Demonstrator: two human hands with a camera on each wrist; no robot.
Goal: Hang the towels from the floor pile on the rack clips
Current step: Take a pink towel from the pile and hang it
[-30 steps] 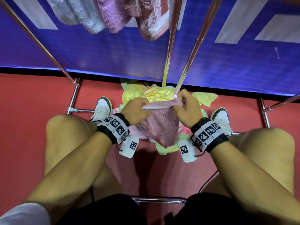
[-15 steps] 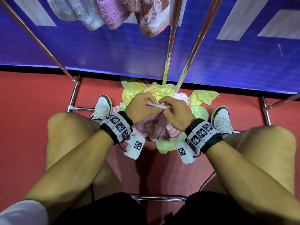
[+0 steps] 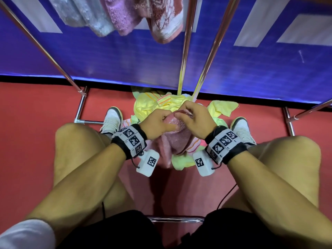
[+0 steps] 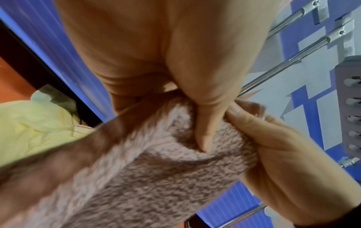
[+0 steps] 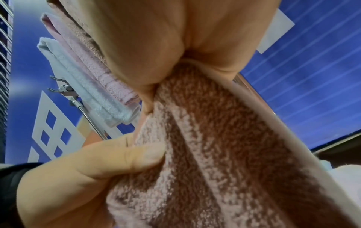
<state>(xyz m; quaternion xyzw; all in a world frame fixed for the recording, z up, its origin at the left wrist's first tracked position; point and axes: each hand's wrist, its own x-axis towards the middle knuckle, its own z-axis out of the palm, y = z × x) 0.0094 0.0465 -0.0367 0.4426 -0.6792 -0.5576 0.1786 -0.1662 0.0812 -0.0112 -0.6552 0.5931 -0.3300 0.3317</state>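
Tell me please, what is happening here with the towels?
A seated person holds a pink towel in both hands: left hand, right hand, each gripping it above the floor pile. Three towels already hang above. The pink one is not yet on the rack.

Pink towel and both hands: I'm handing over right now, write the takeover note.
Left hand and right hand both grip the pink towel at its top edge, close together, above the floor pile.
Done: three towels hang from the rack above.
Left: lift this towel to a clip, then hang the yellow and striped ones still in the pile.
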